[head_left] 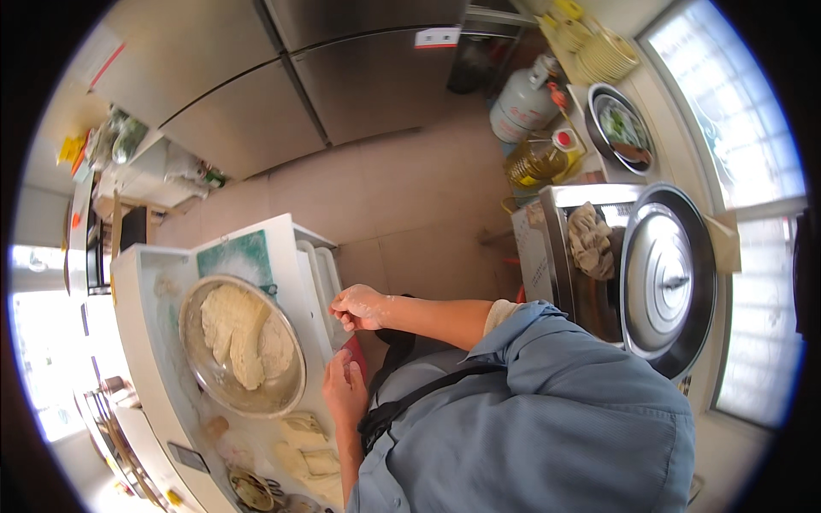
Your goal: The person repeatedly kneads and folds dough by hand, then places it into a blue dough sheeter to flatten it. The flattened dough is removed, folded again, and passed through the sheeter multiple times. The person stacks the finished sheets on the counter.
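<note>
My right hand, dusted with flour, is held over the near edge of a white worktable. Its fingers are curled toward the thumb, and nothing shows between them. Lower down, my left hand is at the same edge with its fingers bent, close to a red object partly hidden by the hand; whether it grips this is unclear. Beyond both hands, a wide metal bowl holds a large folded mass of pale dough and loose flour. Flattened dough pieces lie on the table beside the bowl.
A floury green mat lies behind the bowl. A phone sits on the table's far ledge, with scissors nearby. Behind me are a lidded wok, a cloth, a gas cylinder and an oil jug.
</note>
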`<action>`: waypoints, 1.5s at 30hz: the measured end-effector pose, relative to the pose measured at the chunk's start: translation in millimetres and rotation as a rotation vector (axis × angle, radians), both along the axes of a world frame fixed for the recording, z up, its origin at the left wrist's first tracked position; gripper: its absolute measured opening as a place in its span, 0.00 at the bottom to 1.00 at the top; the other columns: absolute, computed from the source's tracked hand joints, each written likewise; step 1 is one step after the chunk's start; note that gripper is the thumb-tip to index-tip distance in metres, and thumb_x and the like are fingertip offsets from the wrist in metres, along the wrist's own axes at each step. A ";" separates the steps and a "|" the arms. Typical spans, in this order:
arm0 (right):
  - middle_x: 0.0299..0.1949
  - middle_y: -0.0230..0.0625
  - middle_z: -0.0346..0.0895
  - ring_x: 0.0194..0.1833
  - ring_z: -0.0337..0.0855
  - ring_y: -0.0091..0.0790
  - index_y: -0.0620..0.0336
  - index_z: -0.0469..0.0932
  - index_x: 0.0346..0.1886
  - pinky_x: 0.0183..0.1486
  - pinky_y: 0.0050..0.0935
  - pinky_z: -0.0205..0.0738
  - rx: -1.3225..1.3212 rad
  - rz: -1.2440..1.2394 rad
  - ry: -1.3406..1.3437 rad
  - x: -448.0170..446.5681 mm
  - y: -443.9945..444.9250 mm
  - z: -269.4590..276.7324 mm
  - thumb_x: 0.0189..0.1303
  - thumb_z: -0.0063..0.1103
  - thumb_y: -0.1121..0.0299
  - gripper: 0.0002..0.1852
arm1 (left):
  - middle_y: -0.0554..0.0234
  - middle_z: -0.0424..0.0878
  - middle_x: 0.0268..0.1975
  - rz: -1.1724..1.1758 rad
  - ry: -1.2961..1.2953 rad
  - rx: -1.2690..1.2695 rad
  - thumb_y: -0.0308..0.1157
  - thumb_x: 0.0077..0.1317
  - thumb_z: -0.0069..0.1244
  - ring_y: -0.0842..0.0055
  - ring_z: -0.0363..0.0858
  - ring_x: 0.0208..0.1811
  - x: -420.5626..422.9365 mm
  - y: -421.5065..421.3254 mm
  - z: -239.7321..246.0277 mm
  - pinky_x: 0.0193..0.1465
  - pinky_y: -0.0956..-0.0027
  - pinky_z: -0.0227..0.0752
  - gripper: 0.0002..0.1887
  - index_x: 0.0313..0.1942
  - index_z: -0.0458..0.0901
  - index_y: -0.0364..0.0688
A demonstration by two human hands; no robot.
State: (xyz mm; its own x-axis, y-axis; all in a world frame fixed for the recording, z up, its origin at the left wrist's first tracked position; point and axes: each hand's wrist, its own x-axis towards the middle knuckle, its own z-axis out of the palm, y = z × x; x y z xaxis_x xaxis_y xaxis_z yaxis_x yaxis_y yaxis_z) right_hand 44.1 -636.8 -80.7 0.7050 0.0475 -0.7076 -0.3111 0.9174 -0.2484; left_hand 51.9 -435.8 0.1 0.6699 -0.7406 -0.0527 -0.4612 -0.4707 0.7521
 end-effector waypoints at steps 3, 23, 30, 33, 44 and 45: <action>0.22 0.25 0.62 0.19 0.56 0.20 0.62 0.74 0.40 0.23 0.25 0.53 -0.039 -0.057 -0.002 -24.5 -24.0 2.3 0.78 0.51 0.72 0.07 | 0.48 0.86 0.35 -0.101 -0.008 0.050 0.27 0.73 0.51 0.56 0.86 0.35 13.0 -14.2 -2.9 0.41 0.57 0.79 0.05 0.44 0.82 0.37; 0.25 0.26 0.66 0.21 0.63 0.25 0.60 0.81 0.39 0.20 0.29 0.56 -0.696 -1.358 0.685 -390.9 -285.4 -43.1 0.72 0.57 0.69 0.07 | 0.42 0.83 0.30 -0.370 -0.058 0.214 0.33 0.74 0.53 0.47 0.83 0.30 15.3 -129.7 -8.1 0.36 0.54 0.76 0.08 0.38 0.81 0.37; 0.26 0.29 0.71 0.23 0.68 0.24 0.59 0.80 0.36 0.21 0.28 0.62 -0.666 -1.342 0.778 -410.3 -295.0 -61.4 0.71 0.54 0.75 0.06 | 0.42 0.83 0.30 -0.440 0.051 0.282 0.36 0.75 0.54 0.46 0.82 0.32 -10.9 -185.0 12.5 0.35 0.52 0.74 0.11 0.37 0.81 0.36; 0.30 0.34 0.76 0.27 0.75 0.28 0.64 0.79 0.41 0.26 0.28 0.72 -0.541 -1.406 0.532 -405.2 -299.1 -64.9 0.74 0.53 0.77 0.05 | 0.43 0.83 0.31 -0.380 0.052 0.353 0.35 0.74 0.55 0.47 0.83 0.32 -14.7 -183.2 6.2 0.36 0.53 0.75 0.11 0.36 0.81 0.37; 0.42 0.50 0.81 0.45 0.87 0.49 0.75 0.76 0.45 0.53 0.41 0.89 -0.138 -1.376 0.042 -319.9 -338.4 -47.0 0.85 0.40 0.60 0.23 | 0.43 0.83 0.30 -0.266 0.013 0.154 0.34 0.73 0.54 0.47 0.83 0.32 0.4 -146.3 -37.6 0.35 0.53 0.75 0.10 0.34 0.80 0.38; 0.43 0.51 0.81 0.46 0.86 0.50 0.75 0.76 0.45 0.55 0.43 0.88 -0.118 -1.361 0.019 -314.2 -348.5 -49.7 0.85 0.39 0.60 0.23 | 0.43 0.83 0.31 -0.267 -0.034 0.151 0.35 0.73 0.54 0.46 0.83 0.32 2.5 -141.2 -48.7 0.36 0.52 0.75 0.10 0.35 0.81 0.38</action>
